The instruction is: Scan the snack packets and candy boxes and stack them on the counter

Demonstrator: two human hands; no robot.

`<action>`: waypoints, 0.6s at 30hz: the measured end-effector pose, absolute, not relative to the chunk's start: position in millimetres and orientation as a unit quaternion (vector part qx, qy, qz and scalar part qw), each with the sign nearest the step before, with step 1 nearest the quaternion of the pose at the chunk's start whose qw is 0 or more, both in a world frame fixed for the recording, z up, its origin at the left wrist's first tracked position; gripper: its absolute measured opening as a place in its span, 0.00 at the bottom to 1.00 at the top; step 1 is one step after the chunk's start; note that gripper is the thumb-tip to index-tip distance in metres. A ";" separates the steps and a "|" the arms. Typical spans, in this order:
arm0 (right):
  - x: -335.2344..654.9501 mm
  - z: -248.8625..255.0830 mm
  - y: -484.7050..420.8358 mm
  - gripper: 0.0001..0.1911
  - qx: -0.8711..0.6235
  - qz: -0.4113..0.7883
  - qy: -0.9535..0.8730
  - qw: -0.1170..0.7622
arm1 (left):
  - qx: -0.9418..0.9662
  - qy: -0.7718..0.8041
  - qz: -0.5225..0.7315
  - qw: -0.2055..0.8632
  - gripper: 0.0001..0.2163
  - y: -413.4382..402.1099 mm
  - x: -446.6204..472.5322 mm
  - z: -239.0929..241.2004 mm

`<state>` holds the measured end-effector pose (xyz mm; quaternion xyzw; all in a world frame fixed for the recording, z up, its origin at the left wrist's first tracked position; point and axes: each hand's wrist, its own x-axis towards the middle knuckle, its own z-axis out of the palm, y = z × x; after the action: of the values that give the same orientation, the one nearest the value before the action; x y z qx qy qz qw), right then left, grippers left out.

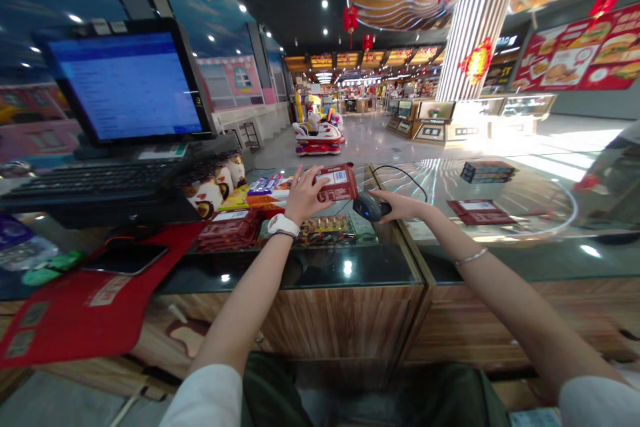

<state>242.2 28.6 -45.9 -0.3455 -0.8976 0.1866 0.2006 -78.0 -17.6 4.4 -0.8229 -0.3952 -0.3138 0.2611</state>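
My left hand (pixel 303 197) grips a dark red snack packet (pixel 344 180) by its left end, its barcode label facing up towards me. Close to the packet's right end, my right hand (pixel 395 205) is wrapped round a black barcode scanner (pixel 369 205), whose head points left at the packet. From the scanner a black cable loops over the glass counter. Beneath my left wrist lie several colourful snack packs (pixel 270 190), and a stack of similar red packets (pixel 230 227) is to their left. Another red packet (pixel 481 211) lies flat on the glass to the right.
At the left stand a lit monitor (pixel 127 87) and a black keyboard (pixel 95 183). A phone (pixel 127 258) rests on a red mat (pixel 95 320). Patterned paper cups (pixel 220 180) stand beside the keyboard. Small stacked boxes (pixel 487 171) sit on the right glass.
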 end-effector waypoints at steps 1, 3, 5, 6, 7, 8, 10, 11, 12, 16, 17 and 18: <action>240.9 -45.9 28.2 0.47 -0.353 0.179 -0.897 0.198 | -0.823 -0.393 -0.314 0.265 0.22 -17.3 -78.3 4.2; 238.3 -45.4 27.6 0.38 -0.366 0.168 -0.896 0.186 | -0.823 -0.392 -0.315 0.265 0.22 -17.0 -78.6 4.5; 236.2 -44.5 26.8 0.31 -0.369 0.159 -0.899 0.175 | -0.823 -0.394 -0.316 0.259 0.22 -17.1 -78.7 5.0; 235.4 -44.0 26.3 0.28 -0.367 0.154 -0.900 0.176 | -0.824 -0.395 -0.316 0.256 0.22 -17.1 -78.8 5.3; 234.7 -43.3 25.5 0.26 -0.363 0.149 -0.902 0.177 | -0.824 -0.395 -0.316 0.254 0.22 -17.1 -78.8 5.4; 234.0 -42.5 24.5 0.25 -0.359 0.145 -0.905 0.179 | -0.824 -0.395 -0.317 0.254 0.22 -17.0 -78.9 5.5; 232.8 -40.2 21.8 0.24 -0.354 0.134 -0.908 0.180 | -0.823 -0.396 -0.318 0.255 0.22 -17.0 -79.1 5.7; 232.3 -38.8 20.1 0.23 -0.354 0.127 -0.909 0.179 | -0.822 -0.397 -0.319 0.255 0.22 -17.1 -79.3 5.8; 231.8 -37.3 18.4 0.22 -0.355 0.117 -0.911 0.176 | -0.821 -0.398 -0.320 0.256 0.21 -17.3 -79.5 5.9; 230.5 -30.8 12.6 0.18 -0.358 0.072 -0.914 0.178 | -0.808 -0.408 -0.333 0.264 0.21 -18.3 -80.1 7.2; 230.4 -29.4 11.7 0.18 -0.362 0.060 -0.910 0.191 | -0.803 -0.411 -0.339 0.267 0.21 -18.4 -80.2 7.5; 230.5 -28.1 11.0 0.19 -0.369 0.047 -0.904 0.211 | -0.799 -0.414 -0.344 0.269 0.20 -18.4 -80.5 7.7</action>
<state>230.5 11.0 -28.1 -0.3688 -0.9040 0.0467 0.2112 -80.5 -18.4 7.7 -0.7987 -0.4140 -0.3438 0.2694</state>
